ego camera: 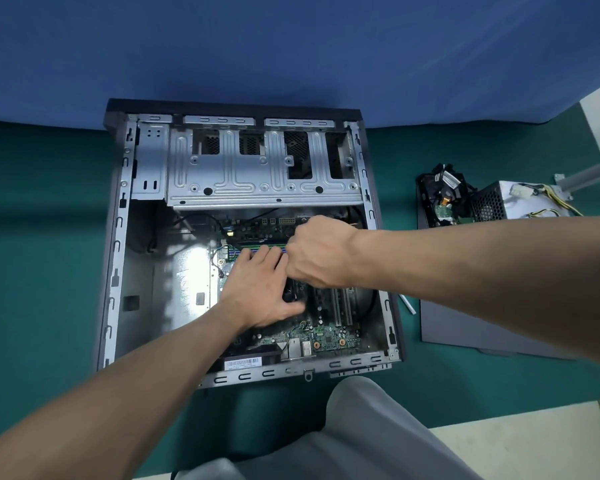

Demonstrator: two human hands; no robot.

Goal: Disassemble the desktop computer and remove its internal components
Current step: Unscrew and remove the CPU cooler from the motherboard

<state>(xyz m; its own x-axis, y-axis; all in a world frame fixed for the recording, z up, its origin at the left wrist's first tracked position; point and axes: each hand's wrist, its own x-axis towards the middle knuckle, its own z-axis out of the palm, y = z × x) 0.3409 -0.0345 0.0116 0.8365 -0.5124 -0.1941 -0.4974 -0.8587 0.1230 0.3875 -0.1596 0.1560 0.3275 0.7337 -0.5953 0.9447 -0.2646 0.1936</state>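
Over green mat (49,271), blue backdrop (291,46) behind: worked inside open case (118,237). Pressed left hand (257,292) flat, fingers straight, on board (329,337) beside RAM (257,243). Curled right hand (321,252) over its end; couldn't tell the grip. Looked thin, stiff, fragile; best taken by the edges.

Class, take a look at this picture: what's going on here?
A person is stripping an open desktop case lying on a green surface. The left grip, a bare hand held flat, lies over the motherboard by the memory sticks. The right grip is curled beside it, and whether it holds anything is hidden. The motherboard is still inside. A power supply and the side panel lie outside to the right.
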